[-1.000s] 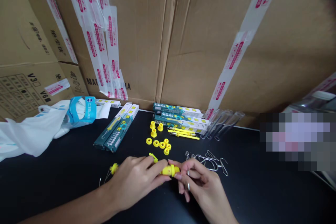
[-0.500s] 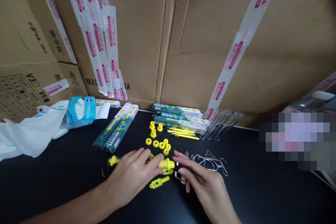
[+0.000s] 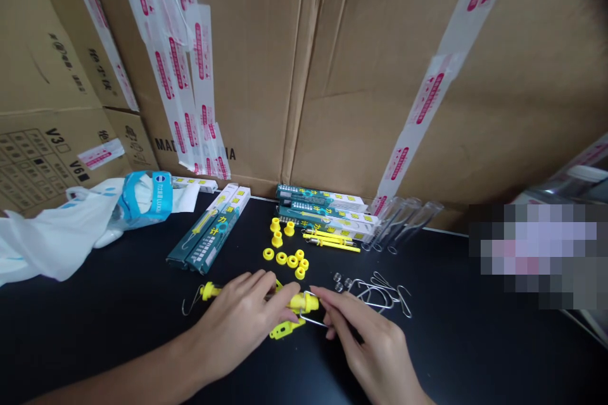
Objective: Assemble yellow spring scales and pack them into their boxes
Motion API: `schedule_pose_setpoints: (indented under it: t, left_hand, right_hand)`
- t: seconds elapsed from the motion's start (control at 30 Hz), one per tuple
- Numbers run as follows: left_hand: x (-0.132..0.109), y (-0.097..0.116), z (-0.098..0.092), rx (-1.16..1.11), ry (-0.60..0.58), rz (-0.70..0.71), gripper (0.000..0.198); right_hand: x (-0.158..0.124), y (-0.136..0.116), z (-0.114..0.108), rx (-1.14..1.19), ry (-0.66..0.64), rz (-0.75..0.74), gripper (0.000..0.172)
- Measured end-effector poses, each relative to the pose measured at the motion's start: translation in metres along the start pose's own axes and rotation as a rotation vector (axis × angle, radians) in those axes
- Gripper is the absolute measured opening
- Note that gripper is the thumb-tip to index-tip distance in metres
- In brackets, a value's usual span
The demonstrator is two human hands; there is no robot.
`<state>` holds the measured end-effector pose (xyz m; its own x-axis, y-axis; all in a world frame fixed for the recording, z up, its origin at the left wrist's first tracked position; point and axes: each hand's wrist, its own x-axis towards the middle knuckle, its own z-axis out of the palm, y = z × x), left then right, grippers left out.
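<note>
My left hand (image 3: 244, 313) is closed over a tubular spring scale (image 3: 208, 291) with yellow end caps. It lies roughly level, and a wire hook (image 3: 189, 305) sticks out of its left end. Between the fingers of my right hand (image 3: 363, 326) is a bent metal wire loop (image 3: 313, 321), its ends at the scale's right cap. Whether the wire sits in the cap I cannot tell. Under and in front of the scale lie flat yellow plastic pieces (image 3: 281, 331), partly hidden by my left hand. Beyond the hands are several yellow caps and rings (image 3: 282, 258).
Metal wire loops (image 3: 382, 294) and small clear plugs (image 3: 338, 282) lie right of my hands. Further back are yellow rods with springs (image 3: 332, 242), clear tubes (image 3: 403, 228) and green boxes (image 3: 213, 231). A white plastic bag (image 3: 61, 234) is at left; a cardboard wall (image 3: 247, 63) closes the back.
My right hand has moved slightly left, bringing the wire loop from beside the right cap onto it. My left hand keeps its hold on the spring scale.
</note>
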<state>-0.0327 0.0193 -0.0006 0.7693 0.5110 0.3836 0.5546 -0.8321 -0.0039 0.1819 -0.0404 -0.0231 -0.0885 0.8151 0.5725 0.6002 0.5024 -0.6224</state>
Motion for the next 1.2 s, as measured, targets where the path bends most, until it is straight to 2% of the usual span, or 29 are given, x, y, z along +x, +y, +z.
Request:
schedule_pose_setpoints:
  t: [0.17, 0.33, 0.43, 0.63, 0.73, 0.9, 1.07, 1.2]
  left_hand:
    - [0.000, 0.001, 0.001, -0.014, 0.053, 0.006, 0.039]
    - [0.001, 0.004, -0.001, -0.070, 0.041, -0.067, 0.025]
    - [-0.001, 0.006, -0.003, -0.109, 0.034, -0.140, 0.027]
    - [-0.001, 0.006, -0.002, -0.091, 0.023, -0.103, 0.025]
    - [0.000, 0.006, -0.003, -0.108, 0.027, -0.085, 0.033]
    - [-0.002, 0.006, -0.006, -0.110, 0.082, -0.063, 0.050]
    - [-0.003, 0.004, -0.009, -0.103, 0.151, -0.020, 0.044]
    - [-0.002, 0.004, -0.010, -0.089, 0.168, 0.017, 0.042]
  right_hand:
    - [-0.001, 0.001, -0.002, -0.128, -0.030, -0.125, 0.034]
    - [-0.002, -0.001, -0.006, -0.297, -0.062, -0.243, 0.032]
    - [0.000, -0.007, -0.007, -0.309, -0.091, -0.294, 0.029]
    - [0.004, -0.013, -0.003, -0.314, -0.087, -0.317, 0.019]
    - [0.004, -0.014, -0.002, -0.352, -0.094, -0.337, 0.017]
    - [0.005, -0.015, -0.002, -0.374, -0.127, -0.343, 0.020]
    - [0.004, -0.014, -0.001, -0.328, -0.138, -0.265, 0.025]
    - [0.003, -0.012, -0.001, -0.352, -0.181, -0.265, 0.030]
